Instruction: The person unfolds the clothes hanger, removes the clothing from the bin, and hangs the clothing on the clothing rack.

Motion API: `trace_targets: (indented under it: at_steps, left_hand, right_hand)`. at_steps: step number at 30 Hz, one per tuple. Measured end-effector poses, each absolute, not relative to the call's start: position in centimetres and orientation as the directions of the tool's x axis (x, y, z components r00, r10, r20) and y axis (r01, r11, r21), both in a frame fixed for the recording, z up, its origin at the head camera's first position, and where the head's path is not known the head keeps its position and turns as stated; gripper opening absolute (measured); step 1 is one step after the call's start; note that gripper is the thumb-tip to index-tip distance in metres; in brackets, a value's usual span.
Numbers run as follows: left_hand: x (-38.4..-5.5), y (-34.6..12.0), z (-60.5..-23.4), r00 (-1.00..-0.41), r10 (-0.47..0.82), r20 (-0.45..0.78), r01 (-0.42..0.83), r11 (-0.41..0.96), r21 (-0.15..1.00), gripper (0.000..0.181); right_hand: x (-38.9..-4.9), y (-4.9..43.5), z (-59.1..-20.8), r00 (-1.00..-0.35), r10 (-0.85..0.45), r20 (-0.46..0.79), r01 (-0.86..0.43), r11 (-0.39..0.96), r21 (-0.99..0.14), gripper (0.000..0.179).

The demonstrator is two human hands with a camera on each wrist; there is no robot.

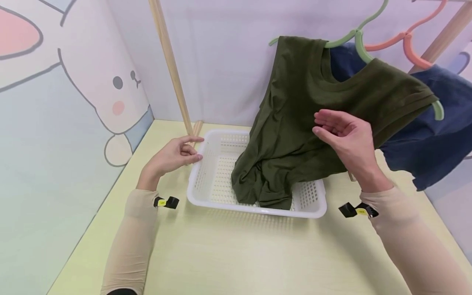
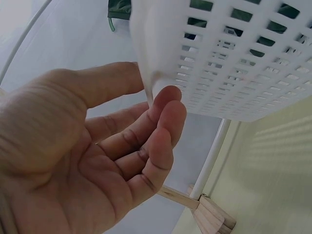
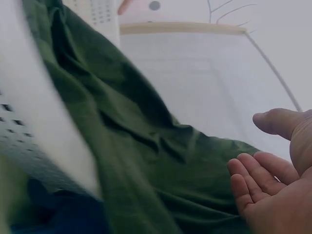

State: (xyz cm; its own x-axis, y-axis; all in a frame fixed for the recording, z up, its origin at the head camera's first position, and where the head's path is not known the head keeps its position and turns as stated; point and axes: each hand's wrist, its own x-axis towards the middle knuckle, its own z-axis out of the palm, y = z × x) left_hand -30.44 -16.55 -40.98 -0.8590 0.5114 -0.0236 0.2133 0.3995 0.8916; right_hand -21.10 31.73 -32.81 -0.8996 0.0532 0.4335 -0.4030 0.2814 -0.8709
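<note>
A white perforated plastic basket (image 1: 221,207) stands in the middle of the head view. My left hand (image 1: 172,156) pinches its left rim between thumb and fingers; the left wrist view looks up at the perforated wall of the basket (image 2: 234,58). A dark green sleeveless shirt (image 1: 295,110) hangs on a green hanger (image 1: 363,45), its lower part bunched in the basket. My right hand (image 1: 346,139), fingers loosely bent and thumb apart, is in front of the shirt and holds nothing. In the right wrist view, its fingertips overlap the green cloth (image 3: 146,141).
Behind the green shirt, a navy garment (image 1: 439,119) hangs on an orange hanger (image 1: 409,41). Wooden rack poles (image 1: 169,61) rise at left and right. A pale yellow table (image 1: 221,262) lies below, with walls around it, the left one bearing a cartoon rabbit (image 1: 118,94).
</note>
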Motion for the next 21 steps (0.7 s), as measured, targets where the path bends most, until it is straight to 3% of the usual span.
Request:
trace_targets:
  at_steps: [6,21]
  left_hand:
    - [-30.5,-16.6,-41.0,-0.861,0.509,-0.019,0.218,0.403,0.889,0.061]
    - [-30.6,-16.5,-41.1,-0.862,0.507,-0.024,0.211,0.402,0.891,0.061]
  right_hand:
    - [-21.0,31.8,-34.3,-0.916,0.041,0.398,-0.345,0.422,-0.838,0.051]
    - [-21.3,32.0,-37.2,-0.96,-0.061,0.272,-0.26,0.551,-0.793,0.053]
